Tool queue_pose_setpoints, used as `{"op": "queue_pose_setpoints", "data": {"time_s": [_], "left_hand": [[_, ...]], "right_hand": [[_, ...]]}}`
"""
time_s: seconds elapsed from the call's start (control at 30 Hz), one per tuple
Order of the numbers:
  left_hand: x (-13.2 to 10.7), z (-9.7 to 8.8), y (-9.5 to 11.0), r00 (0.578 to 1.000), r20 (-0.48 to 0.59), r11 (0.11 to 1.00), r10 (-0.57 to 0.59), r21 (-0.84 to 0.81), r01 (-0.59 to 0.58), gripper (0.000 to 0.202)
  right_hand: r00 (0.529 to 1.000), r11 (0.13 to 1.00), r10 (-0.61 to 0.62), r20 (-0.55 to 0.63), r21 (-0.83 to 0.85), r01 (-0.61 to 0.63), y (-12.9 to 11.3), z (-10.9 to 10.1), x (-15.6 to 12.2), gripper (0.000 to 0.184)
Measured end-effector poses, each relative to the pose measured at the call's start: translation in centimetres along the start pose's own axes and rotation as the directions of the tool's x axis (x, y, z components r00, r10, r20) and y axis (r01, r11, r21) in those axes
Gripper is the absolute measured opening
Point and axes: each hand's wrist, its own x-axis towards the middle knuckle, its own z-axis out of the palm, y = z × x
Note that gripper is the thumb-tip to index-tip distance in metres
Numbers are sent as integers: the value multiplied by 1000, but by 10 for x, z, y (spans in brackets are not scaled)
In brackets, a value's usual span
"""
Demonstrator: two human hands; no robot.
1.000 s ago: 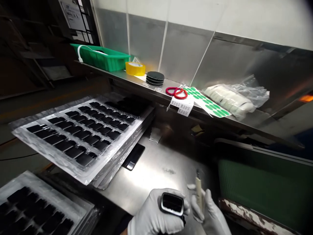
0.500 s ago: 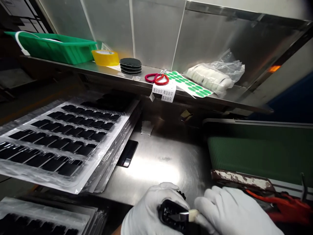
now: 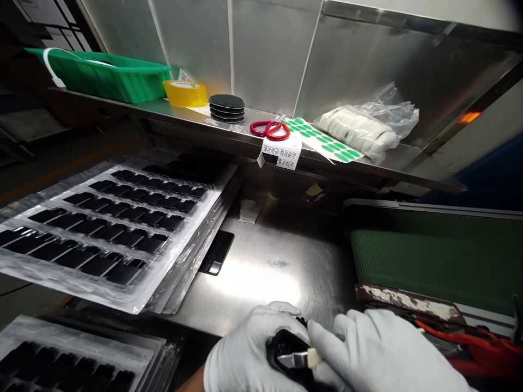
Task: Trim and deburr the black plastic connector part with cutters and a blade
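Both my hands wear white gloves at the bottom edge of the head view. My left hand [image 3: 249,354] grips a small black part [image 3: 284,348] with a glossy face. My right hand [image 3: 379,354] holds a small cream-handled knife [image 3: 300,359] whose metal blade lies across the black part. The two hands touch over the steel tabletop [image 3: 265,272]. To the left lies a stack of clear blister trays [image 3: 106,228] holding several rows of similar black parts.
Another tray [image 3: 61,359] of black parts sits at the bottom left. A green conveyor belt [image 3: 433,261] runs on the right. The shelf behind holds a green bin [image 3: 102,68], yellow tape [image 3: 184,92], black discs [image 3: 226,108], red scissors [image 3: 269,129], green stickers [image 3: 327,141] and a plastic bag [image 3: 363,130].
My right hand has brought the knife from upright beside the part down onto it, then slid it slightly left. The view swung right and downward.
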Motion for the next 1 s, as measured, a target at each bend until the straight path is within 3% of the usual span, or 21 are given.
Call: {"op": "queue_pose_setpoints", "data": {"time_s": [0.13, 0.23, 0.4, 0.57, 0.73, 0.83, 0.9, 1.0], "left_hand": [[-2, -6, 0, 999, -42, 985, -6, 174, 13, 48], [-3, -6, -8, 997, -64, 992, -39, 115, 46, 43], [-5, -1, -21, 952, -284, 992, -112, 27, 125, 48], [0, 0, -25, 953, -289, 990, -86, 80, 114, 46], [4, 0, -29, 932, -362, 973, -10, 211, 92, 40], [5, 1, -26, 938, -345, 993, -16, 106, 55, 41], [7, 5, -22, 956, -282, 997, -81, -36, 74, 43], [7, 12, -14, 983, -148, 968, -110, -239, 72, 40]], "right_hand": [[1000, 998, -4, 11, 59, 3, 1, 2, 3, 34], [1000, 995, -4, 22, 96, 2, 1, 6, 3, 32], [997, 990, 28, 69, 139, -38, 0, 14, -2, 29], [991, 983, 77, 109, 156, -93, -2, 21, -7, 27], [993, 986, 98, 70, 130, -107, -5, 30, -5, 31], [984, 970, 111, 137, 200, -137, 0, 22, 2, 24], [954, 890, 122, 274, 395, -227, 9, 11, 6, 22], [889, 634, 139, 437, 650, -419, 25, -2, 5, 31]]}}
